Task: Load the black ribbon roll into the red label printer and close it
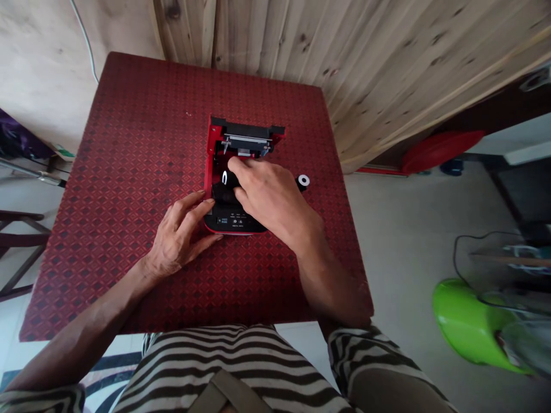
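Note:
A red and black printer (235,221), likely a label printer, stands on the table with its lid (247,135) raised at the back. My right hand (275,192) reaches into its open bay, thumb and fingers closed around a black roll (229,178) with a white-ringed end. Part of that roll is hidden under my fingers. At the printer's front left corner rests my left hand (181,229), fingers apart, fingertips touching the casing and thumb along its front edge. Just right of my right hand, a second black roll with a white core (303,182) sits on the table.
The table (129,258) has a red patterned cover and meets a wooden plank wall (293,46) at the back. To the right on the floor lie a green plastic tub (465,327) and a dark cable (456,252). A dark wooden stool (21,246) stands at left.

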`<state>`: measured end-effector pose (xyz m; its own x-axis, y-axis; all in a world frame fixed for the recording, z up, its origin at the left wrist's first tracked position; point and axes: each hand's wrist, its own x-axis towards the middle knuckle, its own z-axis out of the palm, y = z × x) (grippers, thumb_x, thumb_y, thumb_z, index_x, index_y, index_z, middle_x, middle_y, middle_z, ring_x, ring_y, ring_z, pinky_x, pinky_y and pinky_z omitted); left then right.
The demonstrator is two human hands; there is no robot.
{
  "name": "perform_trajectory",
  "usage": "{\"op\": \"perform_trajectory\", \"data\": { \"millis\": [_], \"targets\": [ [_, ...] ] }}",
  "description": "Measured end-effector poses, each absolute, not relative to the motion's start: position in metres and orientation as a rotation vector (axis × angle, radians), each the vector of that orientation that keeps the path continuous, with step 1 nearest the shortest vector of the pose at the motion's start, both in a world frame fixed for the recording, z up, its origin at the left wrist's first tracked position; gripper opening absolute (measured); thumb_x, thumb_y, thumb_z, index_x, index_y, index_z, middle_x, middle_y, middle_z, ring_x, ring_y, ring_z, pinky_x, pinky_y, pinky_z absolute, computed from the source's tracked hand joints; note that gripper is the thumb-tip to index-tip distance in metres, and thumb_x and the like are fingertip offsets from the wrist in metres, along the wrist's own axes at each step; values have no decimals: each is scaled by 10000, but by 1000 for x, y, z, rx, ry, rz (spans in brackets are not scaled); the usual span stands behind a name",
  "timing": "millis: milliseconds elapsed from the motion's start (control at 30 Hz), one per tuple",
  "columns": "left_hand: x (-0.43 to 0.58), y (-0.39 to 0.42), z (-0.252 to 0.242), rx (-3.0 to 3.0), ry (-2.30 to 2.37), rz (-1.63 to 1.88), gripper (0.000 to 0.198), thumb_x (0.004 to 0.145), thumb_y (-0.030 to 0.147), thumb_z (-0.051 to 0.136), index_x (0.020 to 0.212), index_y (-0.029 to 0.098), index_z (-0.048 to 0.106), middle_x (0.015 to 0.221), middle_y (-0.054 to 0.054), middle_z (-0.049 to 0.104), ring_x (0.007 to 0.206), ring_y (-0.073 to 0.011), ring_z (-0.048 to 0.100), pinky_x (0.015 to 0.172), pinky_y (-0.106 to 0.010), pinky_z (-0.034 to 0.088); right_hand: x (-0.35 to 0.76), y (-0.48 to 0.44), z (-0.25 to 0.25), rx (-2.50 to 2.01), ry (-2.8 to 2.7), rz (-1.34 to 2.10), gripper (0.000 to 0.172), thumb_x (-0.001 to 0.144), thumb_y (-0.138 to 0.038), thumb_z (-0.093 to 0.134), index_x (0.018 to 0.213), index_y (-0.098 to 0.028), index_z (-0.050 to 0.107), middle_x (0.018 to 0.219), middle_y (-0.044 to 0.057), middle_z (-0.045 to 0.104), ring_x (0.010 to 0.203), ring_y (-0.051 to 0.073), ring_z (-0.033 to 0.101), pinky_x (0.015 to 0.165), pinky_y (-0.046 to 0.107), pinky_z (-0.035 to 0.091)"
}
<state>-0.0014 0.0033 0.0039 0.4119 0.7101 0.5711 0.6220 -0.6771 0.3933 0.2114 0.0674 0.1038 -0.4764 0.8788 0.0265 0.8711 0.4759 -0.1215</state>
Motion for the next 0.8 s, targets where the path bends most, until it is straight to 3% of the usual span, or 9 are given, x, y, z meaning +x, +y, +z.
{"op": "perform_trajectory", "data": {
  "millis": [167, 233, 333, 467, 633, 800],
  "targets": [
    [-2, 3, 5, 2536, 1226, 1100, 835, 940, 383, 814, 1636, 301, 360, 1483, -161, 597, 1358, -296, 643, 1116, -463, 622, 252, 27, 126, -1380, -2239, 237, 234, 951, -150, 690, 1177, -209, 704, 1141, 89, 783, 1049, 269, 739, 935, 434, 594],
    [-2, 4, 5, 2543, 1215, 1104, 805, 952, 385, 798, 1629, 278, 377, 1481, -168, 598, 1363, -301, 639, 1118, -460, 620, 278, 4, 125, -1316, -2069, 396, 235, 934, -233, 766, 1162, -254, 716, 1183, 69, 773, 1074, 262, 732, 923, 432, 608],
    [-1, 5, 5, 2548, 1197, 1138, 773, 959, 386, 792, 1614, 257, 402, 1487, -166, 599, 1364, -302, 640, 1115, -456, 624, 310, -28, 99, -1342, -1740, 705, 276, 884, -314, 839, 1134, -283, 726, 1078, 29, 760, 937, 216, 728, 776, 362, 621],
    [0, 6, 6, 2555, 1198, 1173, 779, 929, 375, 836, 1586, 231, 443, 1497, -148, 604, 1372, -297, 643, 1124, -445, 628, 322, -50, 34, -1495, -1315, 865, 301, 846, -310, 850, 1120, -285, 729, 1032, 7, 755, 930, 182, 725, 850, 337, 623],
    [-1, 6, 9, 2540, 1232, 1131, 722, 971, 386, 792, 1592, 260, 447, 1517, -109, 598, 1403, -306, 627, 1145, -481, 628, 312, -47, -15, -1552, -1378, 887, 319, 832, -338, 818, 1131, -266, 734, 1081, 34, 788, 980, 215, 743, 928, 404, 614],
    [-1, 8, 11, 2574, 1202, 1165, 828, 921, 364, 849, 1625, 292, 418, 1523, -91, 592, 1393, -307, 628, 1130, -492, 632, 320, -49, -7, -1541, -1476, 937, 359, 865, -323, 802, 1217, -272, 745, 1210, 57, 793, 1027, 222, 746, 989, 444, 601]
  ]
}}
